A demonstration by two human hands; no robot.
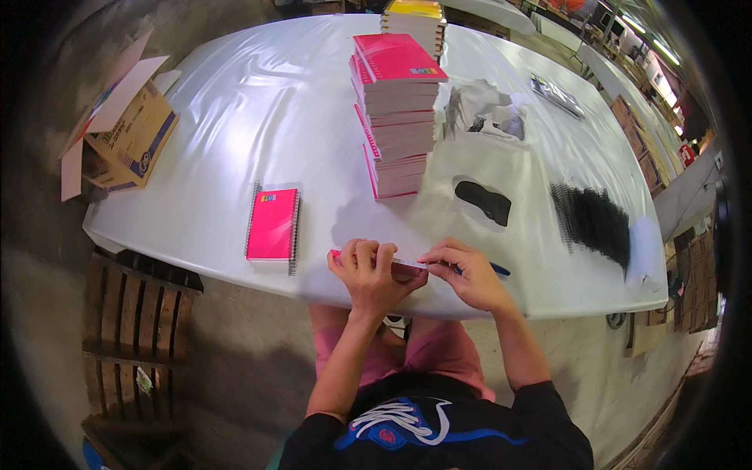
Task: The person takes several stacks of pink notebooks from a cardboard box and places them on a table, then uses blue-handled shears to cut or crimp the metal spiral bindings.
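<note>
At the table's front edge my left hand [370, 274] is closed round a small pink notebook [407, 271], held on its edge so that the pages show. My right hand [468, 274] pinches at the notebook's right end; whatever lies between its fingertips is too small to tell. A thin blue tool or pen [499, 269] shows just beside my right hand, partly hidden by it. To the left lies a pink notebook with black wire binding [272, 225]. Beyond my hands rises a tall stack of pink notebooks [397, 110].
Farther back stands a stack with a yellow cover [415, 17]. A heap of black binding coils [591, 223], a flat black piece [483, 202] and crumpled clear plastic [486, 113] lie on the right. An open cardboard box [129, 141] is at far left, above a wooden slatted pallet [141, 313].
</note>
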